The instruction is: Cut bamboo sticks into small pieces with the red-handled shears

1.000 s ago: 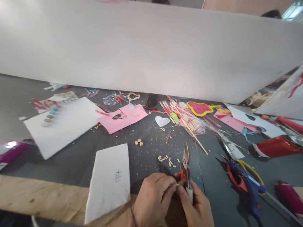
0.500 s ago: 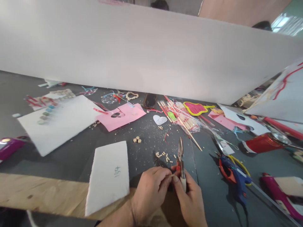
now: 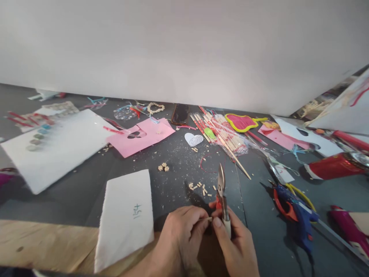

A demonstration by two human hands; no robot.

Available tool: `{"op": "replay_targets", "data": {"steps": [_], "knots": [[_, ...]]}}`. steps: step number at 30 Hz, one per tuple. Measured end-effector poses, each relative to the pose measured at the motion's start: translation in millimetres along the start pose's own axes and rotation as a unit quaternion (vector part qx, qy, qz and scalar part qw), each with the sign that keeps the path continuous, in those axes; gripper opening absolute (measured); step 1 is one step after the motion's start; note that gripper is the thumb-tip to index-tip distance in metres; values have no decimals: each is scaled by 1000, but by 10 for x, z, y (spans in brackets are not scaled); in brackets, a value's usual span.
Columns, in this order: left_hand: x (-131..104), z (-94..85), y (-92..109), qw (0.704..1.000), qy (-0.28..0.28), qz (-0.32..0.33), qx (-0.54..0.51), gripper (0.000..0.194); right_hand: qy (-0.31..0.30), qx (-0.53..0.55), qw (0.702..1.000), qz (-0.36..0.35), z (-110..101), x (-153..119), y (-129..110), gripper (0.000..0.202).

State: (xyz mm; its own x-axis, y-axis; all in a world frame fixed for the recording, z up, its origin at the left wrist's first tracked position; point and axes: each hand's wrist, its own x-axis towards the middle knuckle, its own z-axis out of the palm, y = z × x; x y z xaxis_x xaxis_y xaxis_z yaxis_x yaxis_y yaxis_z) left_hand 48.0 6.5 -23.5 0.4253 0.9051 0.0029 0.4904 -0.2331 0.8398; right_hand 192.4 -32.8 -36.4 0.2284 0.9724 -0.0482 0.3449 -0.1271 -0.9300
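My left hand (image 3: 183,229) is closed in a pinch on a thin wooden stick (image 3: 206,219), whose end points toward my other hand. My right hand (image 3: 238,242) wraps round pruning shears (image 3: 221,182), the blades upward and a white grip showing by the palm. My right thumb sits close to the stick's tip; whether it touches is too small to tell. Just beyond the hands lie several short cut stick pieces (image 3: 198,186). A little group of flower-shaped wooden bits (image 3: 163,167) rests farther left.
A white board (image 3: 127,219) marked 154 lies left of my hands. Behind are pink paper (image 3: 144,142), a paper heart (image 3: 193,139), a phone (image 3: 180,114) and bagged sticks (image 3: 230,142). A blue glue gun (image 3: 302,219) and red can (image 3: 337,165) stand right. A white panel (image 3: 184,50) rises behind.
The view has tipped down and shifted slightly. My hands have drawn a little apart, and more of the stick's tip shows between them. Both keep their holds.
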Motion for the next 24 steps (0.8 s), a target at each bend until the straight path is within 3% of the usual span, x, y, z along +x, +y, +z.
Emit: {"op": "replay_targets", "data": {"steps": [5,10,24], "knots": [[3,-2,-6,1000,-6,-19,-14,16,-2,28,999,17,-10,-7,-5,21],[9,-15,25,1000,-4,-25,-7,17,-15,-31,999,-12,-8,-2,1,19],[-6,19,-8,998,25,53,-3,15,-6,-70,997,-17,3,-12,11,28]]}}
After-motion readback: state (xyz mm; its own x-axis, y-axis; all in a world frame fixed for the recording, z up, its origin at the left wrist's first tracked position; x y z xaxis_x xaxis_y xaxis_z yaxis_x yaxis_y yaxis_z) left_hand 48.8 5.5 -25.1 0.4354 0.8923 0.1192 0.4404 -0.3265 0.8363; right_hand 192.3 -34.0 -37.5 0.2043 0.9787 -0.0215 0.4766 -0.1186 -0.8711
